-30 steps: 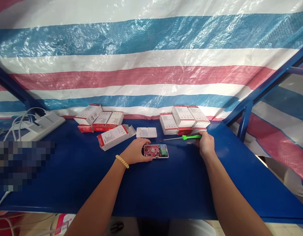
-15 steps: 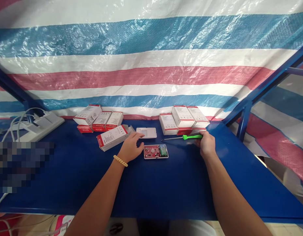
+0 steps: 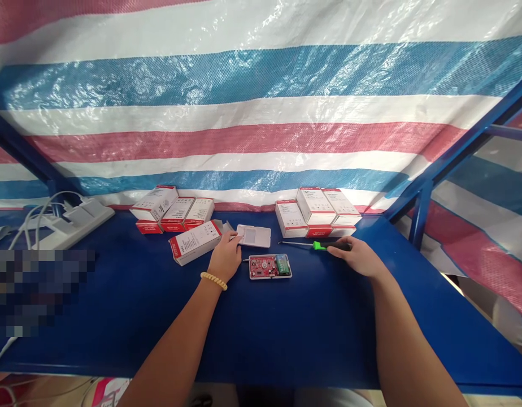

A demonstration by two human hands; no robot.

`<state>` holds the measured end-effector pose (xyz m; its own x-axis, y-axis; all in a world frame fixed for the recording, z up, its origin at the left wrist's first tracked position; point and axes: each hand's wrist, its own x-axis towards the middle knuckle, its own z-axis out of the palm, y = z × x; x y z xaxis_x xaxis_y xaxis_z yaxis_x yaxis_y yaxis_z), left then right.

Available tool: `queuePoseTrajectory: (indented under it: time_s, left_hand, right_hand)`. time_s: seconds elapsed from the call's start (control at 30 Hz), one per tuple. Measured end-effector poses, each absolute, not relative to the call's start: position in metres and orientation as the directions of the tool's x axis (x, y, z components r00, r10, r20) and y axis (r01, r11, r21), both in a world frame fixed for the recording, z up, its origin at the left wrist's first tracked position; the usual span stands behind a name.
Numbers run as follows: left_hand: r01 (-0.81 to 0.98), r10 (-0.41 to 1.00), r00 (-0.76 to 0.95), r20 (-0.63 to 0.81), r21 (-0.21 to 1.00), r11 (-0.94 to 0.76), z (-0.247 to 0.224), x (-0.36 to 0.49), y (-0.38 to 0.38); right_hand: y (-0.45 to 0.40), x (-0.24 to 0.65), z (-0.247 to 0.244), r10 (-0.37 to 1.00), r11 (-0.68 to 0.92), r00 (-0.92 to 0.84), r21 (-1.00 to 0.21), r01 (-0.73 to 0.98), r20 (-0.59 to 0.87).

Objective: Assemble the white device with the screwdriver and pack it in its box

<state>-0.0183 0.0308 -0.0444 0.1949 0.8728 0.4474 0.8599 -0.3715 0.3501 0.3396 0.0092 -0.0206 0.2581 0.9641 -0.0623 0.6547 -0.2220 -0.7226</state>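
Note:
My left hand (image 3: 226,257) has its fingers closed on the left end of a white plastic cover (image 3: 256,236), which lies slightly tilted on the blue table. Just in front of the cover rests an open white case with a red circuit board (image 3: 263,266) and a green part (image 3: 282,264) at its right end. To the right, my right hand (image 3: 357,255) has its thumb and fingers around the dark handle of a screwdriver (image 3: 318,246) with a bright green collar. The screwdriver's shaft points left, behind the circuit board.
An opened white and red box (image 3: 196,243) lies beside my left hand. Stacked boxes stand at the back left (image 3: 155,203) and back right (image 3: 316,206). A power strip (image 3: 74,226) with cables sits at the far left of the table (image 3: 312,333).
My left hand has closed on the cover and its left end has shifted. My right hand has moved from the green part of the screwdriver to its dark handle. The view has tilted slightly.

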Motion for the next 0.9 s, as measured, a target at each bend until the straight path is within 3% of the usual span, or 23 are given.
queuePoseTrajectory:
  time_s: [0.2,0.3,0.43,0.57,0.7,0.83,0.9]
  left_hand:
    - [0.84,0.869,0.19,0.457,0.382,-0.384,-0.043,-0.016,0.032]
    - [0.776,0.846,0.149,0.513,0.469,-0.421,-0.035,-0.014,0.029]
    - [0.589,0.878,0.027,0.478,0.702,-0.4,-0.019,-0.01,0.021]
    - [0.253,0.959,0.076,0.274,0.925,-0.285,-0.005,-0.006,0.012]
    - [0.066,0.966,0.244,0.087,0.992,-0.106,-0.002,0.002,0.009]
    - [0.046,0.954,0.299,-0.005,0.999,-0.009,-0.006,0.008,0.01]
    - [0.121,0.963,0.269,0.017,0.991,-0.051,-0.007,0.007,0.011]
  right_hand:
    - [0.014,0.35,-0.028,0.978,-0.173,0.209,-0.496,0.851,0.018]
    - [0.017,0.343,-0.033,0.962,-0.108,0.204,-0.431,0.896,0.182]
    - [0.011,0.304,-0.03,0.809,0.149,0.153,-0.449,0.881,0.568]
    - [-0.001,0.248,-0.021,0.694,0.488,-0.087,-0.377,0.787,0.715]
    - [-0.011,0.219,-0.016,0.631,0.69,-0.349,-0.295,0.661,0.692]
    - [-0.013,0.222,-0.016,0.726,0.662,-0.386,-0.43,0.614,0.569]
    - [-0.011,0.226,-0.017,0.777,0.603,-0.323,-0.491,0.629,0.54]
